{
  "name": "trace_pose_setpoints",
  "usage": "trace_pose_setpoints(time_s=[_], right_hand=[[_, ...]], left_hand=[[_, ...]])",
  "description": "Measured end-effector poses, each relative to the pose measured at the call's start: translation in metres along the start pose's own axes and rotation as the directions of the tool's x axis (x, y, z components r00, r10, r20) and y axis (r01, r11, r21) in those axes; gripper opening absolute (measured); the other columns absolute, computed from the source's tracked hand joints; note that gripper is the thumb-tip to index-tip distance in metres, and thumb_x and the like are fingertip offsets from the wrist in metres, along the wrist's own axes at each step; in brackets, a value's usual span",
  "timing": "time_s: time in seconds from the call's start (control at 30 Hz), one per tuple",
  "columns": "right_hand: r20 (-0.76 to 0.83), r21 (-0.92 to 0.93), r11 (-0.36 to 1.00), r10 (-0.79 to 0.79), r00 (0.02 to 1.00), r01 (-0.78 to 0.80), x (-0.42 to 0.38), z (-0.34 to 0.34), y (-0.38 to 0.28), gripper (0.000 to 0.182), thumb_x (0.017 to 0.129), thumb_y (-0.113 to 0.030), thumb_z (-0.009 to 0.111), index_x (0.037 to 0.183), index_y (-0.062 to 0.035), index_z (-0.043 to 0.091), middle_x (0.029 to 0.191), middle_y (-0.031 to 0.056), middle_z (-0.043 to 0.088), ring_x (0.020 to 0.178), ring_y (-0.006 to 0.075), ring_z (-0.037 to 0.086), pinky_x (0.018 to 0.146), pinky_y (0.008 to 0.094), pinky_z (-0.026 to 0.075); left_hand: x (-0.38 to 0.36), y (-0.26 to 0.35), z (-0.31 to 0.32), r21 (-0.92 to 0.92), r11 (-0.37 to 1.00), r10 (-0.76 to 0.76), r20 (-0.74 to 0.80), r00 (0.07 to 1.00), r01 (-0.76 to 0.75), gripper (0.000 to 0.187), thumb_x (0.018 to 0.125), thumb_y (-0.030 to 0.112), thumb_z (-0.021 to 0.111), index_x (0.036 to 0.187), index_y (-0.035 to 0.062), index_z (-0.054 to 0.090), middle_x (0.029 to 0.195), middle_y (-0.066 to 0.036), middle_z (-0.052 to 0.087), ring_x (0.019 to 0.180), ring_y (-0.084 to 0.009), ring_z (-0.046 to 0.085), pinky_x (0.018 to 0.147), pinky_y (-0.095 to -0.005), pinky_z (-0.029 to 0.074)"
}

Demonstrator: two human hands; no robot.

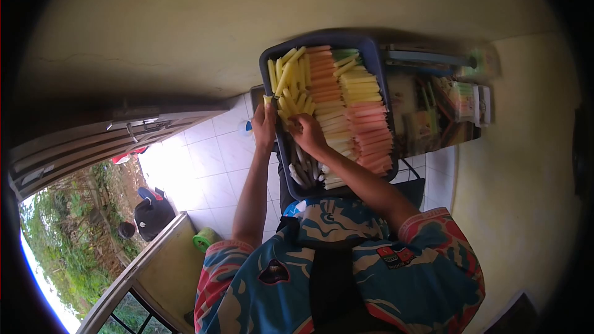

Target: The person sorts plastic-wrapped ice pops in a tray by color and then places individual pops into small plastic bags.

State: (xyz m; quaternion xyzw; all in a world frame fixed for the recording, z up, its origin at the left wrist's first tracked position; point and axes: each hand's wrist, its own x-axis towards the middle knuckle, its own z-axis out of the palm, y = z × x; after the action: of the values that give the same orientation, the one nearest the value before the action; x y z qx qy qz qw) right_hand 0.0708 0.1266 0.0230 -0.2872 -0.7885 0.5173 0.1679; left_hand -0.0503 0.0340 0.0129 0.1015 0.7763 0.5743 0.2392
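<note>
A dark blue rectangular tub (377, 55) holds rows of slim, stick-shaped tubes. At its left rim, my left hand (265, 127) is closed around a yellow tube (268, 101) whose end sticks up above the fingers. My right hand (308, 133) reaches over the tub, its fingers curled down at the loose yellow tubes (291, 102); what they grip is hidden. Pale cream tubes (332, 127), orange tubes (322, 74) and pink tubes (369, 127) lie stacked in rows. Whitish tubes (300, 167) lie loosely in the near left corner.
To the right of the tub stands a table (402, 139) with clear packs of coloured tubes (464, 100). White floor tiles (210, 148) show on the left, beside an open doorway. A green object (204, 239) and a black bag-like item (153, 216) lie near the doorway.
</note>
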Motion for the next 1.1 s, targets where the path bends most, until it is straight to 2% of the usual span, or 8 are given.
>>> trace_pose_setpoints(time_s=[0.1, 0.2, 0.3, 0.5, 0.63, 0.73, 0.93, 1.1], right_hand=[[0.13, 0.138, 0.99, -0.022, 0.991, 0.004, 0.009, -0.04, -0.001, 0.015, 0.082, -0.012, 0.066, 0.093, -0.0005, 0.066, 0.079, 0.014, 0.068, 0.066, 0.0246, 0.066, 0.059, 0.032, 0.051], [0.263, 0.06, 0.997, 0.025, 0.965, -0.042, 0.036, -0.101, 0.018, 0.018, 0.087, -0.017, 0.066, 0.097, -0.0022, 0.067, 0.083, 0.0063, 0.07, 0.071, 0.0153, 0.066, 0.066, 0.0278, 0.053], [0.096, -0.02, 0.994, -0.105, 0.99, 0.107, 0.087, -0.16, 0.061, 0.021, 0.085, -0.017, 0.068, 0.099, -0.0023, 0.067, 0.085, 0.0095, 0.07, 0.074, 0.014, 0.066, 0.067, 0.0279, 0.053], [0.379, -0.476, 0.869, 0.064, 0.923, 0.135, 0.161, -0.213, 0.086, 0.032, 0.077, -0.003, 0.061, 0.109, -0.0028, 0.064, 0.097, 0.019, 0.067, 0.092, 0.0351, 0.065, 0.082, 0.039, 0.052], [0.498, -0.455, 0.806, -0.122, 0.859, 0.379, 0.176, -0.186, 0.105, 0.051, 0.073, 0.004, 0.055, 0.123, -0.004, 0.055, 0.123, 0.0195, 0.055, 0.115, 0.0358, 0.052, 0.097, 0.0389, 0.044], [0.544, -0.56, 0.687, -0.117, 0.831, 0.463, 0.189, -0.17, 0.12, 0.046, 0.075, -0.002, 0.056, 0.121, -0.0038, 0.056, 0.124, 0.019, 0.055, 0.117, 0.0341, 0.052, 0.099, 0.039, 0.043], [0.616, -0.723, 0.575, 0.285, 0.735, 0.383, 0.213, -0.163, 0.127, 0.046, 0.068, -0.021, 0.067, 0.11, -0.0036, 0.061, 0.114, 0.0173, 0.058, 0.109, 0.0352, 0.055, 0.094, 0.0396, 0.046], [0.608, -0.732, 0.573, 0.307, 0.732, 0.368, 0.22, -0.158, 0.129, 0.041, 0.069, -0.021, 0.065, 0.105, -0.0026, 0.064, 0.103, 0.0198, 0.064, 0.101, 0.0359, 0.06, 0.089, 0.0408, 0.049]], left_hand=[[-0.005, 0.011, 0.001, -0.171, 0.984, -0.04, 0.038, 0.998, 0.046, 0.042, 0.101, 0.038, 0.045, 0.079, 0.0033, 0.054, 0.058, 0.0, 0.044, 0.053, -0.0065, 0.039, 0.047, -0.0247, 0.03], [-0.01, 0.026, 0.003, -0.218, 0.975, -0.027, 0.057, 0.998, 0.039, 0.04, 0.101, 0.037, 0.044, 0.082, 0.0038, 0.053, 0.058, 0.002, 0.043, 0.052, -0.005, 0.037, 0.045, -0.0233, 0.028], [-0.016, 0.03, 0.01, -0.264, 0.964, 0.013, 0.098, 0.995, 0.014, 0.037, 0.102, 0.037, 0.044, 0.084, 0.0053, 0.053, 0.06, 0.003, 0.043, 0.051, -0.0037, 0.036, 0.044, -0.0211, 0.028], [-0.027, 0.033, 0.045, -0.237, 0.969, -0.025, 0.204, 0.979, 0.074, 0.027, 0.096, 0.03, 0.057, 0.091, 0.0041, 0.053, 0.066, 0.004, 0.046, 0.056, -0.0039, 0.04, 0.047, -0.0208, 0.031], [-0.029, 0.041, 0.064, -0.087, 0.994, -0.048, 0.204, 0.978, 0.067, 0.028, 0.096, 0.031, 0.059, 0.088, 0.0046, 0.057, 0.064, 0.004, 0.048, 0.055, -0.004, 0.041, 0.048, -0.0217, 0.033], [-0.026, 0.03, 0.071, -0.037, 0.998, -0.038, 0.205, 0.978, 0.047, 0.03, 0.092, 0.029, 0.064, 0.087, 0.0, 0.059, 0.063, 0.0, 0.051, 0.059, -0.0073, 0.045, 0.052, -0.0247, 0.037], [-0.031, 0.039, 0.057, -0.024, 0.998, -0.05, 0.104, 0.993, 0.053, 0.028, 0.092, 0.027, 0.064, 0.087, -0.0001, 0.06, 0.064, -0.001, 0.054, 0.059, -0.007, 0.046, 0.052, -0.0248, 0.038], [-0.022, 0.03, 0.021, -0.06, 0.995, -0.081, 0.024, 0.996, 0.083, 0.026, 0.093, 0.025, 0.061, 0.084, 0.0016, 0.057, 0.063, 0.0, 0.051, 0.058, -0.0056, 0.044, 0.051, -0.0237, 0.036]])
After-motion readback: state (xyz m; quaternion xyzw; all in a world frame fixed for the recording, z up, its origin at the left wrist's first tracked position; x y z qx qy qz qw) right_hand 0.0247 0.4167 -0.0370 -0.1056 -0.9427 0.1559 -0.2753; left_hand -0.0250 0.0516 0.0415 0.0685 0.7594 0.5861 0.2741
